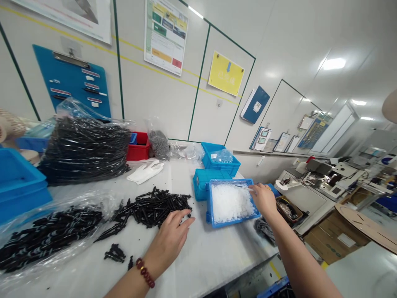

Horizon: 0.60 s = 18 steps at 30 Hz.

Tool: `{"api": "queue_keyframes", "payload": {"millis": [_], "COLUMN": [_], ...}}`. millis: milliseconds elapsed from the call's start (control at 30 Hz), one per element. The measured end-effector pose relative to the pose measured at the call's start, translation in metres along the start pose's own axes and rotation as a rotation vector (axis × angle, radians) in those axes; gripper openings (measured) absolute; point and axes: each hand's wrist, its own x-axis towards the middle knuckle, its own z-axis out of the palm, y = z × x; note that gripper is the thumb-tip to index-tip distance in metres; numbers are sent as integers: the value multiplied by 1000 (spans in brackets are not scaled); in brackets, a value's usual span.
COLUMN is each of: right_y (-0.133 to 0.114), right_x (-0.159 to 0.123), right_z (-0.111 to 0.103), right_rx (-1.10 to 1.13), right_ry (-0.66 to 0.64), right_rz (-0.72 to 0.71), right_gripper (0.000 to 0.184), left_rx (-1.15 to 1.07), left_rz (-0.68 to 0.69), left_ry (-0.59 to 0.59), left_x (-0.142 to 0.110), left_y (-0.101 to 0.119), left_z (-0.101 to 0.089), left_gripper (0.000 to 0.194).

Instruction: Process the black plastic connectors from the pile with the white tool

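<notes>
My left hand (pixel 170 236), with a dark red bead bracelet (pixel 145 273) at its wrist, is at the right front edge of a pile of slim black plastic parts (pixel 151 207). Its fingers are stretched out and apart, and a bit of black shows by the fingertips. My right hand (pixel 264 200) is closed on thin metal tweezers (pixel 243 187), which point left over a blue tray (pixel 238 224). Small white translucent pieces (pixel 231 203) fill that tray. Nearer the front lie a few loose black parts (pixel 115 253).
Left of the pile lies an open clear bag of black parts (pixel 52 231). Behind it stands a large full bag (pixel 87 145) beside a white glove (pixel 145 171). Blue bins (pixel 21 178) stand at far left, and more blue boxes (pixel 211 180) behind the tray. A dark cloth (pixel 265 229) lies at the table's right edge.
</notes>
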Motion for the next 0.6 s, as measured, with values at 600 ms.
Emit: {"api": "queue_keyframes", "payload": {"millis": [600], "right_y": [46], "right_x": [-23], "right_z": [-5], "right_rx": [403], "right_ry": [-67], "right_rz": [148], "right_gripper": [28], "left_rx": [-3], "left_rz": [8], "left_ry": [-10], "left_x": [0], "left_y": [-1], "left_z": [1], "left_gripper": [29]}}
